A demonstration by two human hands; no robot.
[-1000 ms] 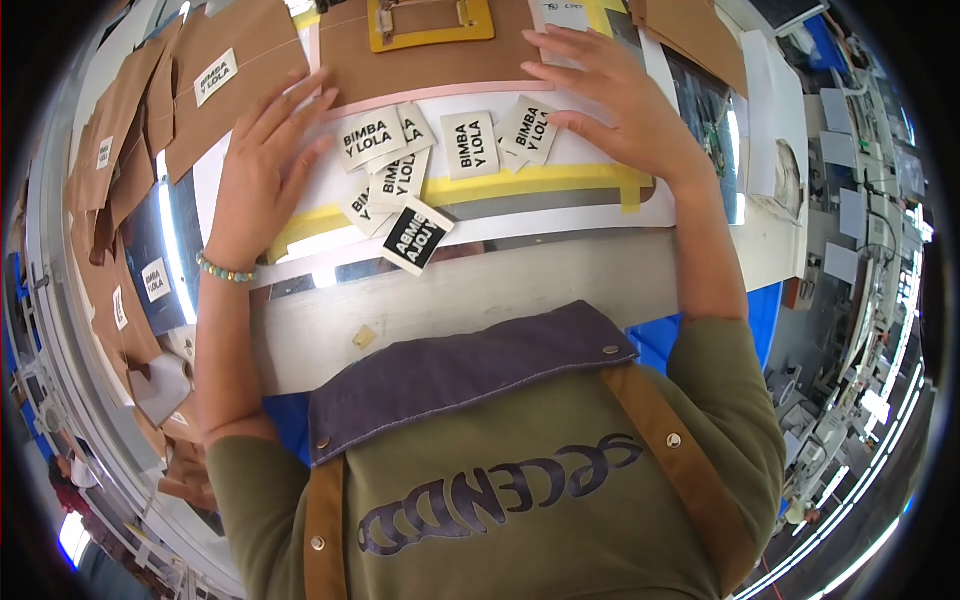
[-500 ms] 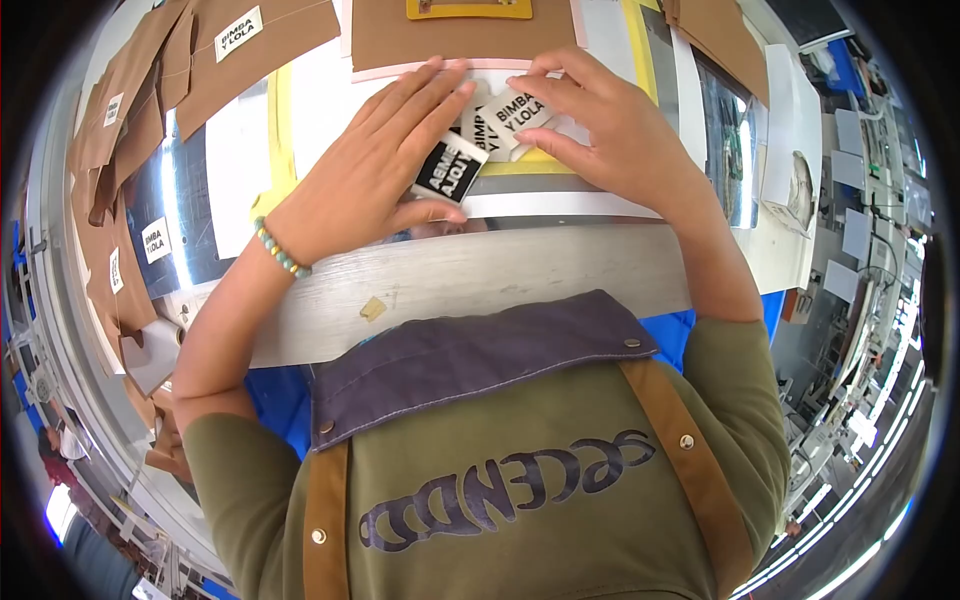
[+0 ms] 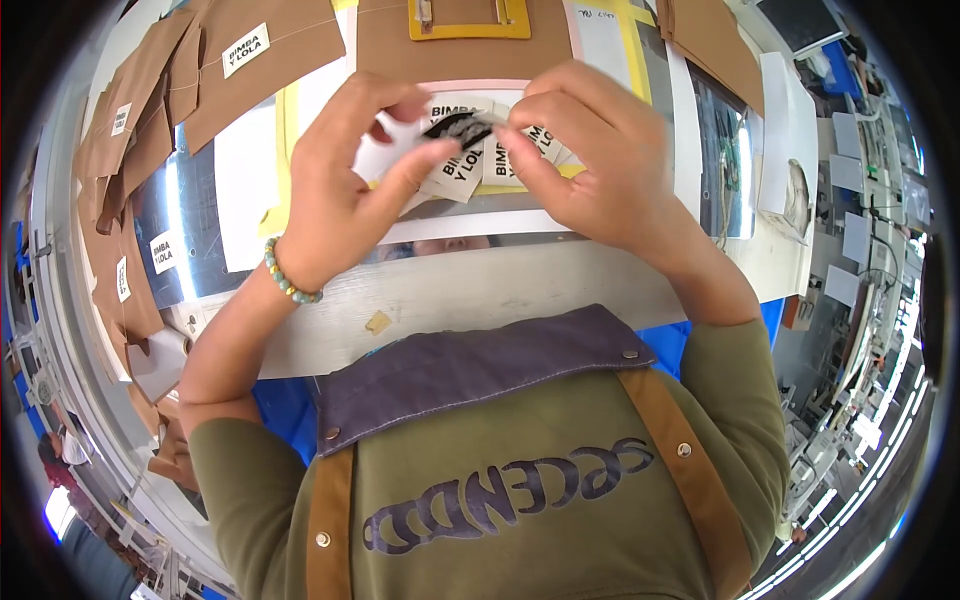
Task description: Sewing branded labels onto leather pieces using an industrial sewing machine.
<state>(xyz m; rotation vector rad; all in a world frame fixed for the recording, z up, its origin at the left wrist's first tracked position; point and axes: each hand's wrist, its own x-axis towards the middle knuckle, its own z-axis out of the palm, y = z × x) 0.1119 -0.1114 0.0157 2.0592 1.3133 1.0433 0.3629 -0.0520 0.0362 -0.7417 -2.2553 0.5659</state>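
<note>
A black label (image 3: 462,128) with light lettering is lifted and bent between my two hands. My right hand (image 3: 605,165) pinches its right end between thumb and fingertips. At its left end is my left hand (image 3: 345,190), thumb against the lower edge and fingers curled behind, closed on it. A beaded bracelet (image 3: 284,270) circles my left wrist. Beneath the black label several white labels (image 3: 463,180) with dark lettering lie fanned and overlapping on a white sheet (image 3: 375,160). My fingers hide part of the pile.
Brown cut panels (image 3: 215,100) with white labels overlap at left. Ahead lies another brown panel (image 3: 470,55) bearing a yellow frame (image 3: 470,20). Yellow tape (image 3: 283,170) borders the sheet. A small tan scrap (image 3: 377,321) rests on the table edge. A white box (image 3: 785,140) stands at right.
My left hand has come off the labels and turned, lifting the black label. My right hand has released a white label and now pinches the black one. More white labels show.
</note>
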